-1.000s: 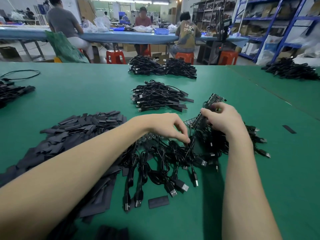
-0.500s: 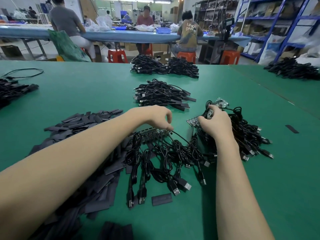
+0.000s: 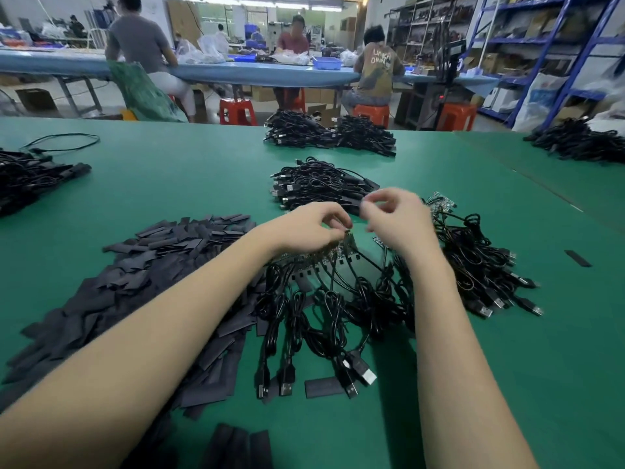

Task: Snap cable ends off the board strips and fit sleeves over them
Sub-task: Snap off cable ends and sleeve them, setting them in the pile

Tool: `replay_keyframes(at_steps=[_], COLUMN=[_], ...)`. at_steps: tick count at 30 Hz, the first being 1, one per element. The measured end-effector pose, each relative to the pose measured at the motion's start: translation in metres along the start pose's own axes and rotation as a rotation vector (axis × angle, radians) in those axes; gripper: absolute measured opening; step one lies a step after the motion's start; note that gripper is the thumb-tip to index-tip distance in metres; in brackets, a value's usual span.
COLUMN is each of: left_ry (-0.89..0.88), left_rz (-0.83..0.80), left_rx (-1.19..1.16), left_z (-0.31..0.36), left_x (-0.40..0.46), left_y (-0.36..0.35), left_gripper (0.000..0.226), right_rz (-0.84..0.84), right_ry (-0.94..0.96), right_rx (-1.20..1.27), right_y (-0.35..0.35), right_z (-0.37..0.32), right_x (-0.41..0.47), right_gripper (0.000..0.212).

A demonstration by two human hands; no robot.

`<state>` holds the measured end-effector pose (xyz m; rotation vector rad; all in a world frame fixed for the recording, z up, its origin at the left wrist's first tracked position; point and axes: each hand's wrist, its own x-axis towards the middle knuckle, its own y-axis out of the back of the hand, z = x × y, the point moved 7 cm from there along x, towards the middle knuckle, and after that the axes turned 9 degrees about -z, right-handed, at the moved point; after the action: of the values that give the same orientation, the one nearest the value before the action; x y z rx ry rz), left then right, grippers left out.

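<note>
At the near edge, about six o'clock, a few flat black sleeves [image 3: 241,446] lie on the green bench [image 3: 541,384]. One loose sleeve [image 3: 323,387] lies just past them, beside the silver plugs of a bunch of black cables [image 3: 324,319]. From seven to ten o'clock spreads a big heap of sleeves [image 3: 135,286].

In the middle both hands meet above the board strip [image 3: 324,257], which the cables hang from. The left hand [image 3: 311,231] has its fingers curled, tips pinching the raised end of the strip. The right hand [image 3: 399,221] is blurred — thumb and first finger look pressed together, but I cannot tell if they hold anything.

At three o'clock lies another cable bunch [image 3: 480,265] with a second strip [image 3: 439,203] at its far end, and a lone sleeve [image 3: 577,258] further right. Past the hands, at twelve o'clock, sit more cable piles [image 3: 318,187] — then another pile [image 3: 331,135] at the far edge.

Far off, people sit on red stools [image 3: 236,111] at a blue table [image 3: 257,74]. One shirt back [image 3: 380,64] has white letters, too small to read for sure.
</note>
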<state>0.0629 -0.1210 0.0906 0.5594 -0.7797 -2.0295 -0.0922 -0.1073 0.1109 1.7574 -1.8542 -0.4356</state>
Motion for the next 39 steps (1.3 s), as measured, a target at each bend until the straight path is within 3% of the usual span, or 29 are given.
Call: replay_keyframes(at_steps=[3, 5, 10, 15, 20, 28, 34, 39], left_ry=[-0.052, -0.047, 0.041, -0.015, -0.066, -0.067, -0.134, -0.183], left_rz=[0.115, 0.153, 0.128, 0.05, -0.012, -0.009, -0.068, -0.091], left_rx=[-0.121, -0.12, -0.153, -0.233, -0.346, -0.374, -0.517, -0.6], left_z=[-0.008, -0.017, -0.046, -0.041, -0.038, -0.047, -0.042, -0.038], left_x=[-0.021, -0.03, -0.035, -0.032, -0.031, -0.025, -0.026, -0.025], left_y=[0.009, 0.01, 0.003, 0.004, -0.002, -0.008, -0.017, -0.024], left_gripper=[0.016, 0.013, 0.007, 0.01, 0.015, 0.011, 0.019, 0.023], right_rz=[-0.39, -0.47, -0.527, -0.614, -0.681, -0.554, -0.675, -0.674], right_ry=[-0.049, -0.067, -0.144, -0.176, -0.155, -0.213, -0.241, -0.391], right_rx=[0.084, 0.212, 0.478, 0.588, 0.62, 0.602, 0.729, 1.061], right_y=[-0.044, -0.055, -0.062, -0.06, -0.059, -0.062, -0.068, -0.072], right_z=[0.006, 0.012, 0.022, 0.018, 0.015, 0.024, 0.024, 0.029], right_x=[-0.003, -0.005, -0.013, -0.019, -0.021, -0.017, -0.021, -0.03], right_gripper=[0.016, 0.018, 0.015, 0.022, 0.027, 0.03, 0.016, 0.023])
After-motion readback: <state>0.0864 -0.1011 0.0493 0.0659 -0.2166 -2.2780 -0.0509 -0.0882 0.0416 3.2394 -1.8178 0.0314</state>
